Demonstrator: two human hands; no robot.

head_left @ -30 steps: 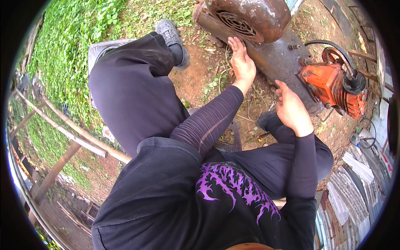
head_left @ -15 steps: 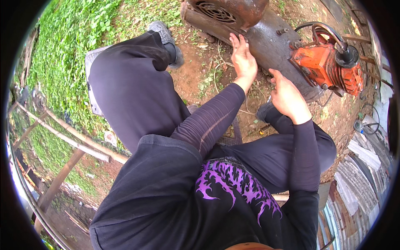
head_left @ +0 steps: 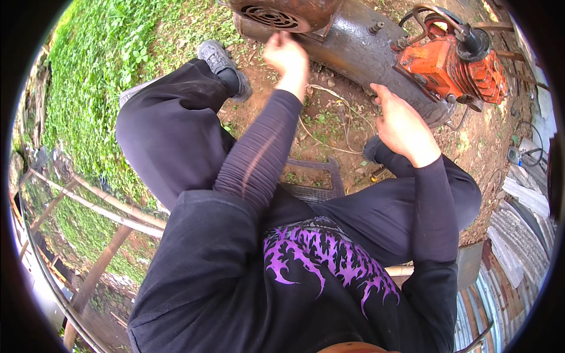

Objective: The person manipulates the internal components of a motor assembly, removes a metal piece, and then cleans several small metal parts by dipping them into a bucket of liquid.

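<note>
An air compressor lies in front of me, with a dark, oily tank (head_left: 362, 44), a rusty brown motor (head_left: 329, 13) with a round vent grille (head_left: 271, 17), and an orange finned pump head (head_left: 444, 62). At the grille's lower edge is my left hand (head_left: 287, 59), its fingers drawn together; whether something is in them is hidden. My right hand (head_left: 403, 123) hovers near the tank's near side, index finger stretched out and the other fingers loosely bent, nothing visible in it.
A pale cable (head_left: 329, 141) lies looped on the soil between my feet. A dark frame-like piece (head_left: 332, 173) is by my lap. Wooden poles (head_left: 100, 203) stand at left, and corrugated sheets (head_left: 500, 259) are stacked at right. A yellow-handled tool (head_left: 378, 175) lies near my right foot.
My left hand has moved left from the tank's side to the motor grille, and its fingers have closed together. The right hand stays nearly in place. The view has shifted slightly.
</note>
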